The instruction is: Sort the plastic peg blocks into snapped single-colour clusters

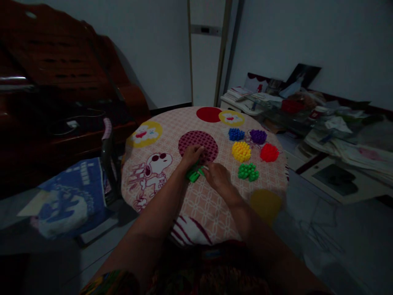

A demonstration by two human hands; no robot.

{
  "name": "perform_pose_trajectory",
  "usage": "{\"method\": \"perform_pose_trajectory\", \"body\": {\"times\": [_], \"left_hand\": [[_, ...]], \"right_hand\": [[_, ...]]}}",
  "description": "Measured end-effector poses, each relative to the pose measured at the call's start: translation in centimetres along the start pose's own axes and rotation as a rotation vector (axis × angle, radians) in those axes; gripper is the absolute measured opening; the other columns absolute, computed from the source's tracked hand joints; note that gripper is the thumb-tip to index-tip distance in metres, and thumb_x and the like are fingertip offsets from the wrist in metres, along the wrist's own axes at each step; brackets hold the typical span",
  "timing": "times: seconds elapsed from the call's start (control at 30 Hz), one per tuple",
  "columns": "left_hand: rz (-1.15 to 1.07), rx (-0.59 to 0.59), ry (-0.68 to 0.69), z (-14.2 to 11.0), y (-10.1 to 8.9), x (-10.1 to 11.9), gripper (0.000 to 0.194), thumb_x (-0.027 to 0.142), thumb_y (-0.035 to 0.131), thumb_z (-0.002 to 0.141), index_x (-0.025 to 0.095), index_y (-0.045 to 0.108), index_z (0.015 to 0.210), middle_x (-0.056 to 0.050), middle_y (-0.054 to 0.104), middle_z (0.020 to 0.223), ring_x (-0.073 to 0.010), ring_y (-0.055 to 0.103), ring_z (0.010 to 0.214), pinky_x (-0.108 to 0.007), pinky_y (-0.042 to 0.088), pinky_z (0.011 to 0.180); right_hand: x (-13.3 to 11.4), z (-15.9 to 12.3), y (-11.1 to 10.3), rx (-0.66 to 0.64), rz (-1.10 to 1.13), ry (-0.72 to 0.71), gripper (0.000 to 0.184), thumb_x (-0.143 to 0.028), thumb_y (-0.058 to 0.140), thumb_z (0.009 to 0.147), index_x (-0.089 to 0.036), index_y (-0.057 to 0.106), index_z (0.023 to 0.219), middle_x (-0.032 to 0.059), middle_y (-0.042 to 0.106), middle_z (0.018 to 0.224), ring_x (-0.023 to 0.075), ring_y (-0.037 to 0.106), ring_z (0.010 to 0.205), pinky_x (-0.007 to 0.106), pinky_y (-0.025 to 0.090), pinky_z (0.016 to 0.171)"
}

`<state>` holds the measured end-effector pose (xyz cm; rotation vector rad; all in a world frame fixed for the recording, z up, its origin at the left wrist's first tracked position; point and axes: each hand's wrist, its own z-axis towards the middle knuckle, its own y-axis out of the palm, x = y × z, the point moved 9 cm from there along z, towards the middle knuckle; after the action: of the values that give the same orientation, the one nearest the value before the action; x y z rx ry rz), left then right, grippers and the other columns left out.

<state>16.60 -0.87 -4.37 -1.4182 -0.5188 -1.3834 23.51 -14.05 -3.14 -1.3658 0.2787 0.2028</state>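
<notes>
My left hand is over the dark pink dotted circle printed on the tablecloth, with its fingers curled together; what they hold, if anything, is too small to make out. Close by on the right, my right hand has its fingers pinched at a small green plastic piece. Just below the left hand lie more green pieces, partly hidden by that forearm. Right of my hands sit bunches of bead-like knobs: green, yellow, blue, purple and red.
A patterned cloth covers the round table. To its left stand a chair with a blue printed bag and a carved wooden sofa. Papers and clutter fill a low cabinet at the right. The room is dim.
</notes>
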Motion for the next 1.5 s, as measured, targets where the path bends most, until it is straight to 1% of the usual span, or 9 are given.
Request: {"method": "perform_pose_trajectory", "body": {"times": [0.13,0.27,0.43,0.6,0.77,0.9,1.17,1.33,1.5], "left_hand": [[0.109,-0.002,0.041,0.3,-0.2,-0.3,0.039,0.045,0.049,0.088,0.017,0.062,0.064,-0.002,0.062,0.059,-0.015,0.055,0.057,-0.024,0.039,0.054],[0.158,-0.002,0.041,0.3,-0.3,-0.5,0.038,0.044,0.049,0.088,0.017,0.062,0.064,-0.002,0.062,0.057,-0.0153,0.055,0.057,-0.025,0.038,0.054],[0.191,-0.007,0.054,0.2,-0.3,-0.1,0.037,0.041,0.05,0.088,0.017,0.065,0.065,-0.002,0.063,0.058,-0.0154,0.055,0.057,-0.025,0.038,0.056],[0.199,-0.002,0.032,0.0,-0.4,0.3,0.035,0.038,0.051,0.087,0.018,0.065,0.062,-0.002,0.062,0.055,-0.0154,0.055,0.057,-0.025,0.037,0.056],[0.174,-0.01,0.03,-0.1,-0.2,0.6,0.034,0.036,0.053,0.087,0.017,0.065,0.062,-0.002,0.064,0.056,-0.0154,0.056,0.057,-0.024,0.037,0.056],[0.172,-0.025,0.012,-0.1,-0.1,0.6,0.032,0.035,0.053,0.086,0.017,0.066,0.063,-0.002,0.065,0.057,-0.0157,0.057,0.058,-0.024,0.038,0.057],[0.203,-0.008,0.035,0.0,-0.1,0.5,0.034,0.039,0.053,0.086,0.017,0.066,0.063,-0.003,0.066,0.061,-0.0159,0.057,0.06,-0.024,0.038,0.058],[0.204,-0.029,0.031,-0.1,0.0,0.5,0.033,0.037,0.052,0.086,0.017,0.069,0.067,-0.003,0.067,0.061,-0.0163,0.059,0.061,-0.024,0.039,0.057],[0.228,0.001,0.035,0.0,-0.2,0.7,0.032,0.036,0.053,0.085,0.017,0.067,0.064,-0.003,0.067,0.06,-0.0157,0.057,0.059,-0.024,0.038,0.056]], "right_hand": [[0.4,0.7,1.1,-0.112,0.005,0.078,0.026,-0.043,0.059,0.096,-0.021,0.071,0.1,0.0103,0.075,0.101,0.0224,0.067,0.096,0.028,0.041,0.074],[1.8,-1.0,-0.2,-0.059,0.066,0.095,0.017,-0.038,0.065,0.09,-0.022,0.07,0.09,0.0071,0.075,0.093,0.0196,0.066,0.089,0.027,0.039,0.071],[4.7,-4.6,-1.9,-0.002,0.3,0.086,0.02,-0.032,0.064,0.085,-0.02,0.066,0.068,0.0018,0.067,0.064,0.0145,0.06,0.063,0.025,0.036,0.06],[9.8,-8.6,-4.9,0.173,0.508,0.21,0.027,-0.036,0.057,0.086,-0.021,0.064,0.064,-0.0005,0.062,0.055,0.0151,0.059,0.053,0.025,0.04,0.054],[13.6,-11.7,-7.8,0.422,0.39,0.391,0.029,-0.047,0.064,0.079,-0.02,0.065,0.069,0.0018,0.067,0.061,0.0178,0.063,0.057,0.027,0.042,0.055],[14.3,-12.2,-7.6,0.526,0.301,0.456,0.032,-0.051,0.062,0.078,-0.021,0.062,0.068,0.0034,0.067,0.063,0.0185,0.061,0.058,0.028,0.04,0.057],[14.7,-11.6,-6.2,0.552,0.258,0.516,0.029,-0.049,0.059,0.08,-0.021,0.062,0.072,0.0033,0.067,0.065,0.0182,0.059,0.059,0.028,0.039,0.058],[14.5,-11.9,-6.6,0.504,0.265,0.482,0.031,-0.052,0.064,0.076,-0.021,0.061,0.077,0.003,0.068,0.068,0.0193,0.062,0.062,0.029,0.042,0.059],[14.4,-11.7,-6.4,0.445,0.166,0.429,0.026,-0.045,0.059,0.078,-0.023,0.054,0.067,0.0025,0.064,0.064,0.0169,0.055,0.059,0.029,0.038,0.059]]}}
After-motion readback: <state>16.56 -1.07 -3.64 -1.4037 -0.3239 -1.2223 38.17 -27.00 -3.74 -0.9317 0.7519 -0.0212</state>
